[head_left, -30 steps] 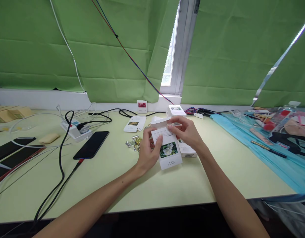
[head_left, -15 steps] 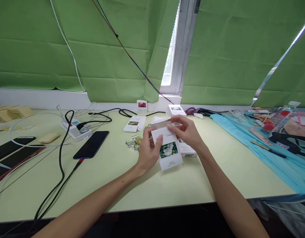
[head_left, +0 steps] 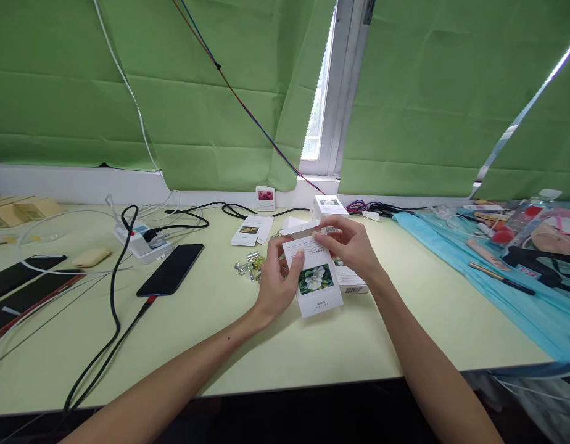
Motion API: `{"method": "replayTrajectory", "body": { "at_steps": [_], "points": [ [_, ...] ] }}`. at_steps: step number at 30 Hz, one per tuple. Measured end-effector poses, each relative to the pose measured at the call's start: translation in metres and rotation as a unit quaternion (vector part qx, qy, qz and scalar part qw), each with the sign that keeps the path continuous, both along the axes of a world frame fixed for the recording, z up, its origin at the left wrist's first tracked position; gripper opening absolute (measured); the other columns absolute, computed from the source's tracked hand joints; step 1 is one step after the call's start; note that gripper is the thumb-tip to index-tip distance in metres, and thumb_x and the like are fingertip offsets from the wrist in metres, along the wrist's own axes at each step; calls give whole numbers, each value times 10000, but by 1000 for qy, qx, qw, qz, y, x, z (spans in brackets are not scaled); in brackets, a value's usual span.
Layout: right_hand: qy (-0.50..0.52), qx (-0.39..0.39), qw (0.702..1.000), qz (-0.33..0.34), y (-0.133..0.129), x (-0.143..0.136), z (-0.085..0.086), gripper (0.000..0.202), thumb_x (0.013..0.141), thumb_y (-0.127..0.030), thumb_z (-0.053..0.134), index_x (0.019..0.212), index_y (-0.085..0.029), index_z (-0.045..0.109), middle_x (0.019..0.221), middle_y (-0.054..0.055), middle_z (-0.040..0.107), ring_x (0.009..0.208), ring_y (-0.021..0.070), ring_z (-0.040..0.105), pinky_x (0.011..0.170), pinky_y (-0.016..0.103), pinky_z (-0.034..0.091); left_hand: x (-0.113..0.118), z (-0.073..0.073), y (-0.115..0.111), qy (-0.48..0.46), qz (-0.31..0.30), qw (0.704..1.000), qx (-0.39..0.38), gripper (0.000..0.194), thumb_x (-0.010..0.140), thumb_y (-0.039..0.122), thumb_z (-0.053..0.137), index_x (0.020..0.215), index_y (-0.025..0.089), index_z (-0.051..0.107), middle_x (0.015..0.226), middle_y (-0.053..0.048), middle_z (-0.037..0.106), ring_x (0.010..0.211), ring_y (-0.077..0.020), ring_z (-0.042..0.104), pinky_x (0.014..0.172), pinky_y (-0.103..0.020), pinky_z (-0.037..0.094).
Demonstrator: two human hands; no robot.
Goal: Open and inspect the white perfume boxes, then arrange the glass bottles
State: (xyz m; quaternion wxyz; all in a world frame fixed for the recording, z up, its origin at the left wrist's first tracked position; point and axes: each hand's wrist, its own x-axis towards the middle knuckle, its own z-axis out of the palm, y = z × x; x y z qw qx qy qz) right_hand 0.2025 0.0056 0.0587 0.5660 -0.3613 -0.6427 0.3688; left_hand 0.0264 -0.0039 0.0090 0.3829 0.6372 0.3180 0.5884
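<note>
Between my two hands is a small white cardboard box (head_left: 318, 302) with a white-flower picture, held tilted above the table, its far flap raised. My left hand (head_left: 280, 277) is closed on its left side, thumb on the printed face. The fingers of my right hand (head_left: 347, 243) pinch its far right edge by the flap. Behind the hands lies another white box (head_left: 352, 283), partly covered. Left of my left hand is a heap of small shiny metal and yellowish pieces (head_left: 251, 265), partly hidden. A flattened white carton (head_left: 251, 230) lies beyond them.
A small box with a red picture (head_left: 265, 197) and a white box (head_left: 330, 205) stand at the back. On the left are a phone (head_left: 171, 270), a power strip (head_left: 144, 243) and looping cables. A blue cloth (head_left: 451, 265) with a pen (head_left: 501, 279) covers the right side.
The flap of the held box is tipped slightly lower, and its near end has shifted a little to the right. Both hands stay in nearly the same place.
</note>
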Motion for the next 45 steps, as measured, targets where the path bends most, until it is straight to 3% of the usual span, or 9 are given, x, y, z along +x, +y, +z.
{"method": "replayTrajectory", "body": {
  "at_steps": [12, 23, 32, 45],
  "points": [
    [37, 37, 997, -54, 0, -2, 5, 379, 797, -520, 777, 690, -178, 652, 608, -29, 581, 468, 76, 480, 406, 226, 419, -1, -2, -2, 64, 30, 996, 58, 245, 968, 397, 587, 1123, 241, 480, 1015, -32, 647, 808, -128, 680, 630, -221, 553],
    [51, 20, 998, -30, 4, 1, 1, 314, 678, -403, 888, 753, -188, 672, 713, -19, 641, 571, 101, 588, 413, 195, 424, 0, -3, 0, 34, 7, 999, 26, 276, 952, 428, 616, 1116, 245, 489, 1026, -28, 651, 810, -134, 704, 639, -229, 579],
    [47, 32, 998, -30, 3, 1, 0, 247, 747, -413, 833, 776, -191, 730, 907, 38, 750, 593, 110, 615, 431, 224, 454, 1, -3, 1, 11, -7, 1000, -6, 327, 933, 467, 635, 1103, 236, 478, 1066, -51, 670, 809, -159, 727, 621, -245, 586],
    [55, 53, 997, -24, 3, 1, 1, 174, 786, -348, 813, 734, -195, 751, 884, 32, 751, 591, 100, 612, 432, 218, 444, 1, -2, 0, 12, -3, 1000, -11, 326, 932, 460, 642, 1118, 241, 490, 1103, -54, 670, 823, -170, 730, 636, -266, 605]
  ]
}}
